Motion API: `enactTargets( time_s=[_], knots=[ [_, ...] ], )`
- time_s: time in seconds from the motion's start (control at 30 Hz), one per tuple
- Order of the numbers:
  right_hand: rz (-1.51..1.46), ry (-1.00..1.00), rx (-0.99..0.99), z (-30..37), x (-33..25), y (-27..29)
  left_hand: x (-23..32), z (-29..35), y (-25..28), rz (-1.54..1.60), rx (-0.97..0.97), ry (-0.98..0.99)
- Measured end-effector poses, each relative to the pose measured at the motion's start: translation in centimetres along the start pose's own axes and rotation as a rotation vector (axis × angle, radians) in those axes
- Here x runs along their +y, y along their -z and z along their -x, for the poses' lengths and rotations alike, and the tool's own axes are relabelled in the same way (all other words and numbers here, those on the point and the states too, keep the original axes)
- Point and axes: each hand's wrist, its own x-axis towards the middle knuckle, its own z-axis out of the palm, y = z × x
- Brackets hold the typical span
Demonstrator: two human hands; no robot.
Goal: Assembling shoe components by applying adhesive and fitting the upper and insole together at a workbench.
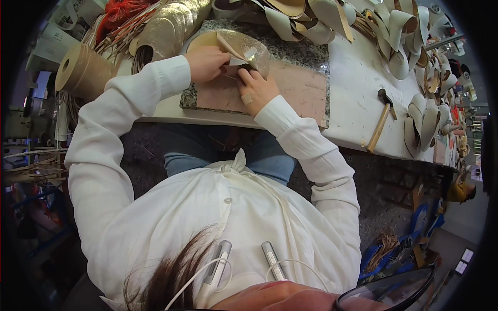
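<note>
A glittery gold shoe upper [252, 44] with a tan lining stands bent over the pinkish work board [301, 90]. The fingers of my left hand [207, 63] are closed on its near left edge. At its near right edge, my right hand [258, 92], with a small plaster on the back, grips the piece with bent fingers. Between the two hands a folded flap shows its pale inner side. The fingertips are partly hidden in the fold. Under the board lies a speckled granite slab [189, 98].
To the right a hammer [383, 116] lies on the white table [353, 93]. White shoe uppers [402, 31] pile up along the back and right. Stacked gold uppers [168, 26] and a tan roll [78, 67] stand at left. Another person [460, 192] is far right.
</note>
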Motion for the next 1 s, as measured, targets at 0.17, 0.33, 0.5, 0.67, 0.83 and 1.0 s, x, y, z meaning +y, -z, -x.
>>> enactTargets(
  time_s=[0.17, 0.33, 0.5, 0.67, 0.83, 1.0],
  knots=[
    [-0.201, 0.002, 0.108, 0.2, 1.1, -0.7, 0.3, 0.6, -0.2, 0.034, -0.014, 0.114],
    [-0.149, -0.028, 0.027, -0.7, 0.6, 0.7, 0.2, 0.4, -1.6, -0.087, 0.056, 0.057],
    [0.045, 0.029, -0.069, -1.2, -0.6, 0.9, 0.7, 1.5, -0.6, -0.211, 0.099, -0.005],
    [-0.156, -0.001, 0.037, -1.3, -0.1, -0.6, 0.0, 2.2, -0.5, -0.017, 0.088, 0.176],
    [-0.184, -0.046, 0.042, -1.8, -0.4, 0.3, 2.2, 2.2, -0.5, -0.104, 0.176, 0.243],
    [0.035, 0.090, 0.189, -1.7, 0.1, 0.8, 1.8, 1.3, -0.2, -0.339, 0.085, 0.121]
  ],
)
